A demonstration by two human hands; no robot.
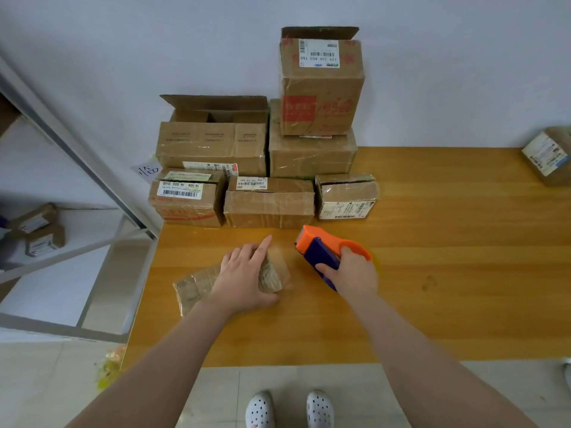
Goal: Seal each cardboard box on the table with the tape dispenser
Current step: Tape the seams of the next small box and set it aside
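Tape dispenser (pixel 318 251), orange and dark blue, sits in the right hand (pixel 352 273), whose fingers wrap around its handle. Its orange front end points far and left over the wooden table (pixel 448 257); whether it touches the tabletop cannot be told.

Just left of it, the left hand (pixel 244 273) lies spread on a small flat box (pixel 194 288) near the table's left edge. The palm presses down on the box, the forefinger is straight and points toward the far right, and the thumb lies against the box's near side. This box is covered in wrinkled clear tape, and a film of tape shows past its right end, between the two hands.

Farther off, more cardboard boxes stand grouped against the white wall. The front row holds three: a labelled box (pixel 185 202) on the left, a wide box (pixel 268 205) in the middle and a small box (pixel 346 196) on the right. Behind them an open box (pixel 213 143) stands on the left with its flaps up. On the right a large box (pixel 312 156) carries a tall box (pixel 321 88) whose far flap is raised. One more parcel (pixel 548 156) lies at the table's far right, well apart from the rest.

Left of the table, a metal shelf (pixel 77 168) holds two small packages (pixel 37 233). At the near edge, white perforated shoes (pixel 259 409) stand on a tiled floor.
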